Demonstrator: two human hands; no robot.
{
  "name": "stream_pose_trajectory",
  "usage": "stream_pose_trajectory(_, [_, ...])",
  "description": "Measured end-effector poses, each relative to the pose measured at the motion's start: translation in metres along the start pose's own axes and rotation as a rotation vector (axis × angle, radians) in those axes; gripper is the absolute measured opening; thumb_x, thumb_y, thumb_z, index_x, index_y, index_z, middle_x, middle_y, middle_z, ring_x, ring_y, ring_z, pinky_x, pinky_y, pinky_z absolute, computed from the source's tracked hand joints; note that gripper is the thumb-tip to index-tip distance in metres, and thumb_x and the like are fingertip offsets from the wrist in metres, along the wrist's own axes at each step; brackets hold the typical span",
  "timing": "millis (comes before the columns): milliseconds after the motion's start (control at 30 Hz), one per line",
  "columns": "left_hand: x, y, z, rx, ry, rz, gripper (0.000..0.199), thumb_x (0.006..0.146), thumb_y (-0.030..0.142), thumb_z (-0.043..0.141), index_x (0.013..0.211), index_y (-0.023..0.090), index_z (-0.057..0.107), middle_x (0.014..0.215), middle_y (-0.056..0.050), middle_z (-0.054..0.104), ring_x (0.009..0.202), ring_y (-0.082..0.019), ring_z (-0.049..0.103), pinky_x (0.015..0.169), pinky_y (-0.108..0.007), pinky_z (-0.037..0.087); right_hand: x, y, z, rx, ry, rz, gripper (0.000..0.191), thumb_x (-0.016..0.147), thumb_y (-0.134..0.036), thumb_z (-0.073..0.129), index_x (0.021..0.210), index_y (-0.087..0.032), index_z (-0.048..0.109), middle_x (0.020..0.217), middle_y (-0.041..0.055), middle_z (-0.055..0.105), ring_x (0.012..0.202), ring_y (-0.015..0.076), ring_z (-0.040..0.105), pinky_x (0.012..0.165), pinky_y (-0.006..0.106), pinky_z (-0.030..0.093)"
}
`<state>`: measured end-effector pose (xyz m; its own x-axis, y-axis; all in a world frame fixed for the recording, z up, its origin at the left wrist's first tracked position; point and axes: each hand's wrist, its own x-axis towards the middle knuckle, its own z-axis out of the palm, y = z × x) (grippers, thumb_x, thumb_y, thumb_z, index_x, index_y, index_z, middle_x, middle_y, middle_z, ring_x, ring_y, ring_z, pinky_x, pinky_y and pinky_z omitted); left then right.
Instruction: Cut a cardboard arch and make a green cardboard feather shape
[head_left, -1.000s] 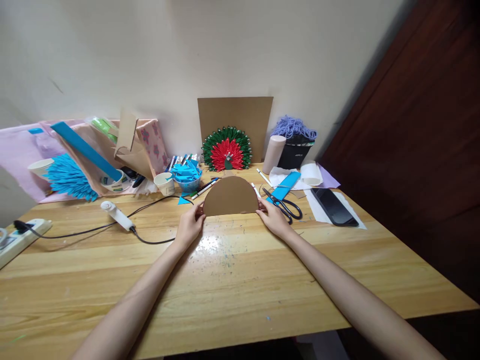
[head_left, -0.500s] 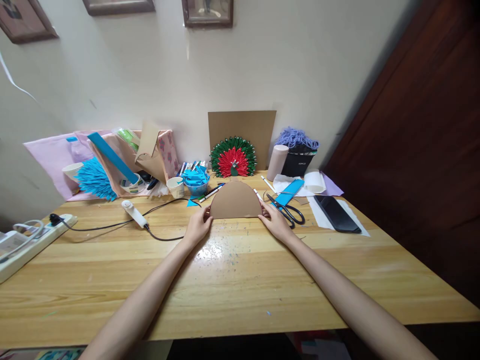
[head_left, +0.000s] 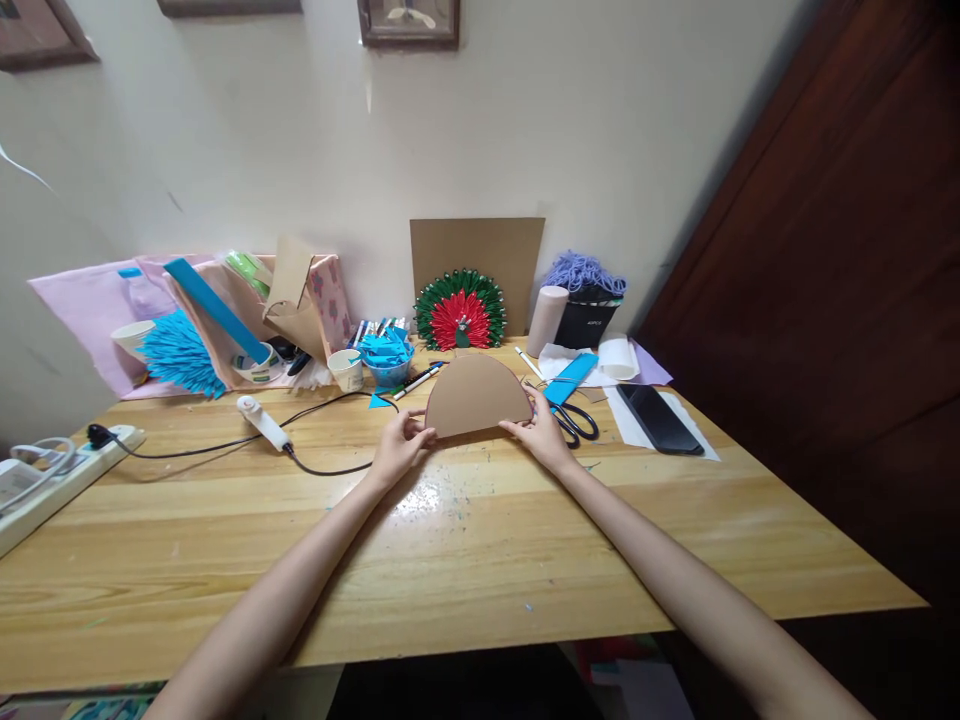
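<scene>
Cardboard (head_left: 477, 395): I see it between the two hands, over the middle of the table (head_left: 487, 560). From where I stand, I can't tell if its bottom edge touches the table.
Left hand (head_left: 399, 450): its grip pinches the left corner, with the thumb on the front.
Right hand (head_left: 546, 432): its grip pinches the right end, thumb near the straight edge and fingers by the round side.
Holding well: I'd pinch softly at both ends, so it does not bend or crease. Both hands should move together.
Tilt: the right end sits higher than the left. Dipping the right hand a little would make it level.
Watch out: scissors (head_left: 581, 425) lie just beside the right hand, so those fingers could bump them.
Shape: half a circle, round on top and straight along the bottom.
Colour: plain light brown, with a thin dark line on the round edge.
Front: flat and bare, with nothing stuck on it. I can't see the back.
Behind it: a red and green peacock (head_left: 460, 315) stands in front of a bigger brown board (head_left: 517, 250).
</scene>
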<state>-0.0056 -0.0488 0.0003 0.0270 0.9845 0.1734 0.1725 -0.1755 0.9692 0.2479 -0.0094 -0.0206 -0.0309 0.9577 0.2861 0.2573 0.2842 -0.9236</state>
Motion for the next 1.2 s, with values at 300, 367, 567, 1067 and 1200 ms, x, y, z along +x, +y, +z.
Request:
stream_pose_trajectory(300, [0.0,0.002,0.006,-0.222,-0.016,-0.123,0.043,0.06,0.039,0.071,0.09,0.012,0.056,0.069,-0.004,0.066,0.056,-0.015,0.062,0.06,-0.03,0.051,0.0,-0.009,-0.012,0.107,-0.131,0.1,0.059,0.063,-0.032,0.073,0.113,-0.012,0.049,0.114,0.0159,0.061,0.098,0.0259,0.061,0.079,0.037,0.051])
stream_pose_trajectory(367, [-0.001,0.002,0.007,-0.241,-0.022,-0.135,0.041,0.06,0.037,0.072,0.088,0.012,0.057,0.067,-0.003,0.065,0.056,-0.015,0.062,0.058,-0.029,0.05,-0.002,-0.013,-0.015,0.107,-0.153,0.084,0.058,0.064,-0.032,0.072,0.114,-0.012,0.049,0.114,0.0152,0.061,0.098,0.0254,0.061,0.08,0.037,0.051])
stream_pose_trajectory(567, [-0.005,0.002,0.012,-0.267,0.006,-0.137,0.036,0.061,0.036,0.071,0.085,0.012,0.058,0.067,-0.003,0.063,0.056,-0.013,0.06,0.057,-0.027,0.049,-0.001,-0.004,-0.016,0.153,-0.164,0.101,0.062,0.067,-0.034,0.07,0.121,-0.013,0.047,0.107,0.0127,0.065,0.086,0.0229,0.064,0.065,0.031,0.052])
stream_pose_trajectory(1067, [0.005,-0.015,0.003,-0.28,0.085,-0.113,0.039,0.062,0.044,0.069,0.082,0.013,0.055,0.068,-0.002,0.062,0.057,-0.014,0.06,0.059,-0.027,0.048,0.001,-0.01,-0.014,0.448,-0.145,0.286,0.038,0.074,-0.048,0.063,0.088,-0.014,0.054,0.083,0.0104,0.072,0.062,0.0136,0.064,0.059,0.024,0.052])
stream_pose_trajectory(1200, [0.002,-0.01,0.005,-0.219,0.084,-0.085,0.036,0.067,0.043,0.066,0.084,0.013,0.056,0.067,-0.002,0.06,0.056,-0.013,0.059,0.058,-0.027,0.048,0.003,0.004,-0.011,0.389,-0.13,0.264,0.045,0.066,-0.045,0.072,0.095,-0.013,0.056,0.067,0.0053,0.07,0.054,0.0124,0.061,0.053,0.022,0.051])
